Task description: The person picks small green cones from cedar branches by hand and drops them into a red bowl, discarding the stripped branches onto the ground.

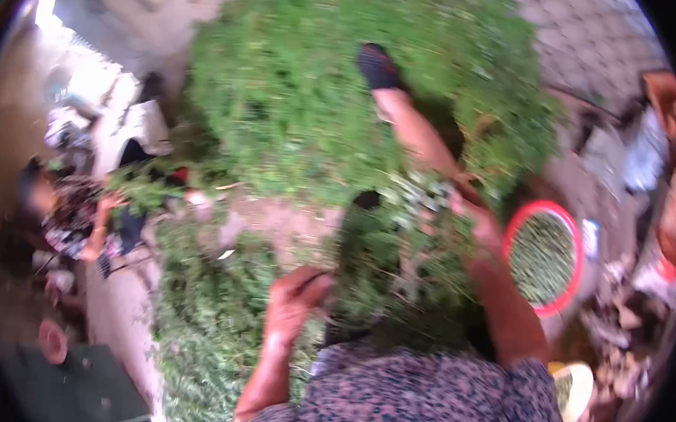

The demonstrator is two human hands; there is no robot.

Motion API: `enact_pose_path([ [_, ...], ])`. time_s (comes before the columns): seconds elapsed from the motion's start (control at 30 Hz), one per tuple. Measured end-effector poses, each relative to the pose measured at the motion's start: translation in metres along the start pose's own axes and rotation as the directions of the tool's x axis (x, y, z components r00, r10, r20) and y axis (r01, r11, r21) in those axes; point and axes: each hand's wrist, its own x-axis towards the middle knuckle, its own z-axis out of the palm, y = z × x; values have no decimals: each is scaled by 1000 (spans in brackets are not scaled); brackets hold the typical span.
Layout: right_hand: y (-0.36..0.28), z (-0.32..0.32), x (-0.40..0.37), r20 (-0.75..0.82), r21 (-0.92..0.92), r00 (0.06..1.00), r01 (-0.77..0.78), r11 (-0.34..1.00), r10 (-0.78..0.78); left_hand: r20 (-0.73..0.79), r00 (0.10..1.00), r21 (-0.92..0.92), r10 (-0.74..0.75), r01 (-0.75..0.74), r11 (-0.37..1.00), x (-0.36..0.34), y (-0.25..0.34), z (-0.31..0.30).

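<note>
1. Paved ground [593, 41]: stretching beyond the grip, partly covered.
2. Green plant heap [299, 91]: lying beyond and beside the left hand [294, 298].
3. Red-rimmed basin [552, 310]: sitting just right of the right hand [482, 225].

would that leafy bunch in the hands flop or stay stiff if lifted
Likely floppy: the bunch is thin leafy stems, spreading loosely between left hand and right hand. Probably light for its bulk, and apt to shed sprigs.

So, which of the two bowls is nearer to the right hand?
The red-rimmed bowl full of green pickings, just beside the right hand. The pale yellowish bowl lies lower, by the elbow of the patterned sleeve.
</note>
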Motion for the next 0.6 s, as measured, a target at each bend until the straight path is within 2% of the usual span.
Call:
enact_pose_path([
  [0.03,6,-3,8,141,-70,989,65,995,-55,-27,994,-32,109,-110,993,15,-9,7],
  [0.07,5,7,3,98,9,995,16,1000,-17,-6,990,-134,138,-138,981,28,-1,18],
  [0.1,1,12,5,128,54,986,-115,992,108,-39,948,124,317,-311,942,44,-1,26],
  [0.13,9,19,3,-11,85,998,-66,994,67,52,942,-73,331,-327,942,57,1,34],
  [0.2,10,32,1,-86,58,990,-111,992,115,-38,992,-440,120,-124,889,69,-2,54],
  [0.23,14,35,3,-76,58,990,-118,991,123,-50,992,-440,118,-128,889,74,-2,54],
  [0.3,20,35,4,-108,45,962,-248,968,251,-88,944,-503,317,-317,804,79,6,57],
  [0.33,23,34,8,-72,-15,957,-283,959,281,-178,919,-424,353,-395,815,79,8,60],
  [0.37,34,20,15,34,-174,979,-190,966,199,-237,903,-218,359,-410,886,78,11,55],
  [0.4,35,24,18,-8,-103,951,-307,946,308,-279,876,-106,392,-434,895,80,8,53],
  [0.43,32,33,21,-20,-40,923,-384,922,384,-282,863,-84,420,-459,885,76,15,50],
  [0.47,36,33,24,54,-75,934,-349,934,353,-273,860,-48,430,-459,887,76,16,46],
  [0.5,38,37,27,63,-98,924,-370,924,377,-259,849,23,461,-472,881,78,13,43],
  [0.53,51,27,32,87,-236,931,-327,915,356,-241,841,142,485,-464,875,80,12,39],
  [0.57,50,36,32,120,-241,950,-256,936,290,-219,864,138,454,-433,891,81,11,37],
  [0.6,50,39,33,139,-254,937,-279,926,320,-206,883,141,422,-400,905,81,11,35],
])
